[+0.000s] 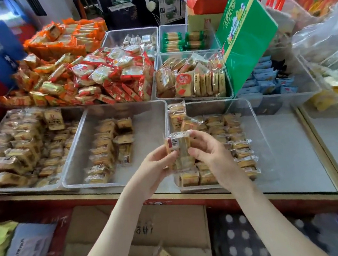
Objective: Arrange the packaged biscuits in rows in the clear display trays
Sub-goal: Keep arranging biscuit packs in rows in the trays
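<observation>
I see left hand (156, 166) and right hand (210, 153) both pinching a stack of clear-wrapped tan biscuit packs (179, 147), above the part-filled near right clear plastic tray (253, 118).

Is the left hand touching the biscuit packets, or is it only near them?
Touching. The head view shows the left hand pinching the left edge of the biscuit packets.

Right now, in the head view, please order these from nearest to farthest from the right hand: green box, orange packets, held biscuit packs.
1. The held biscuit packs: gripped by the right hand, at the front.
2. The green box: behind, to the right.
3. The orange packets: far back, left.
</observation>
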Action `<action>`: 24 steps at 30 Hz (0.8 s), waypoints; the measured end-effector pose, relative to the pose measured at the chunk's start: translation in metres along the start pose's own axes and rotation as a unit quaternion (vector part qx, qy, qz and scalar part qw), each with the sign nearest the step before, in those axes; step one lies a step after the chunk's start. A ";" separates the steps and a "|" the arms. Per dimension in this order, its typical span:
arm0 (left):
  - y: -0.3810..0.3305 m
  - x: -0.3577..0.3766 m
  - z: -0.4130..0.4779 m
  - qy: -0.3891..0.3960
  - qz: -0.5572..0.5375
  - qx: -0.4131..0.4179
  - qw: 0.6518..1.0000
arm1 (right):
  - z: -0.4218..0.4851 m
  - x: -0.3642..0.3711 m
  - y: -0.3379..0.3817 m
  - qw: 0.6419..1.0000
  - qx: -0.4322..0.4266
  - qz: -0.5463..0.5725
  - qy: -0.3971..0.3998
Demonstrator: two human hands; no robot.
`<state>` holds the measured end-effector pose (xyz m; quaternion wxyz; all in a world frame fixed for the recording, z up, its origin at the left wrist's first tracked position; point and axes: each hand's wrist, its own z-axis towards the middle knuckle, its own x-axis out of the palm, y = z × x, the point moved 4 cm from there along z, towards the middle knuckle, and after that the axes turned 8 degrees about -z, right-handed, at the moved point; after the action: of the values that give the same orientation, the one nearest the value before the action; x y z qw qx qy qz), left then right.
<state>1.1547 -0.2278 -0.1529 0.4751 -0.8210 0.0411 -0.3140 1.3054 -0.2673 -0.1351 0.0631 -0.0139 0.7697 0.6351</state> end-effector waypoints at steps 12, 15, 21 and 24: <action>0.040 0.000 0.047 -0.038 0.534 0.130 0.835 | 0.060 -0.012 -0.055 0.983 0.085 -0.163 -0.011; 0.044 -0.015 0.050 -0.079 0.659 0.196 0.722 | 0.089 -0.024 -0.063 0.966 0.021 -0.258 0.004; 0.053 -0.030 0.058 -0.110 0.694 0.087 0.707 | 0.118 -0.021 -0.067 0.892 -0.122 -0.436 0.013; 0.055 -0.030 0.060 -0.110 0.682 0.074 0.719 | 0.118 -0.030 -0.075 0.887 -0.089 -0.413 -0.185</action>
<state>1.1772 -0.2018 -0.2327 0.6214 -0.5617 0.5137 0.1857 1.3524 -0.1676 -0.2266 0.4598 -0.2181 0.6093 0.6082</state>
